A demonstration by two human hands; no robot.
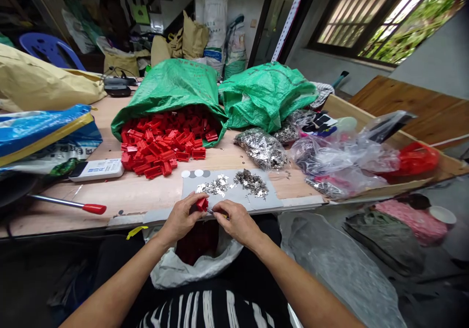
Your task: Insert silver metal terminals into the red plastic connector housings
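Note:
My left hand (182,219) pinches a small red plastic part (202,204) just above the table's front edge. My right hand (236,220) is closed on a thin metal tool (210,211), whose tip meets the red part; most of its handle is hidden in my fingers. Just beyond my hands, a grey mat (192,184) bears a pile of bright silver metal pieces (216,185) and a darker pile of metal pieces (251,183). An open white sack (172,271) sits in my lap below, with dark red contents.
A green woven sack (172,81) spills red plastic parts (157,145). Another green sack (269,91) stands beside it. Bagged metal pieces (262,148) and clear plastic bags (340,154) lie right. A lever with a red grip (94,208) juts out at left, near a white box-like device (97,169).

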